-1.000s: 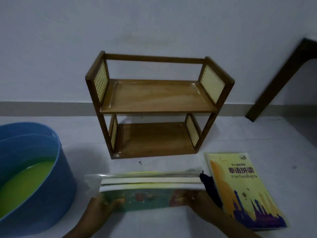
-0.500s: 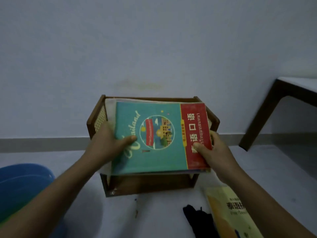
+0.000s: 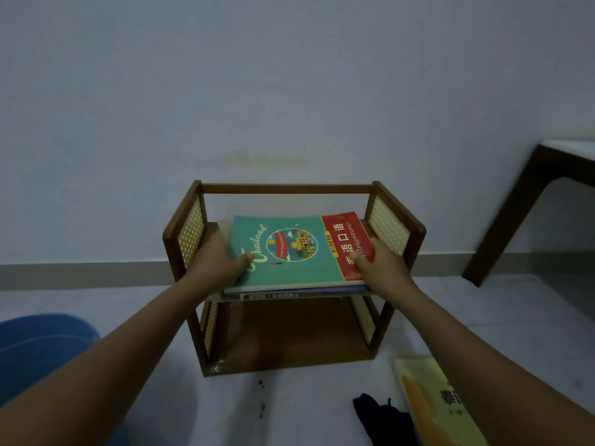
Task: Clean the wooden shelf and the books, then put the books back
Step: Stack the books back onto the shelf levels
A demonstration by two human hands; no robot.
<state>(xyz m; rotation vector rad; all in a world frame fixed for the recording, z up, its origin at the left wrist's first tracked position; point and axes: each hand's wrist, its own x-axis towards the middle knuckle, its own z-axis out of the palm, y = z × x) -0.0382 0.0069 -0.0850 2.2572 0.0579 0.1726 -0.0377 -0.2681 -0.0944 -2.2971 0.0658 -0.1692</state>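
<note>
Teal book (image 3: 283,249) between both outstretched hands

Dark wooden shelf (image 3: 283,188) with woven side panels (image 3: 190,237); glossy paper book cover (image 3: 289,249).

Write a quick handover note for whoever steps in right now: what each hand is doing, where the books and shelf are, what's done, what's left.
Left hand and right hand grip the two sides of the book stack, which lies flat on the upper level of the wooden shelf.
Lower level is bare.
Yellow book lies on the floor at right, beside a dark cloth. Blue tub at left.
Done: stack on the shelf.
Left: release it, shelve the yellow book.
</note>
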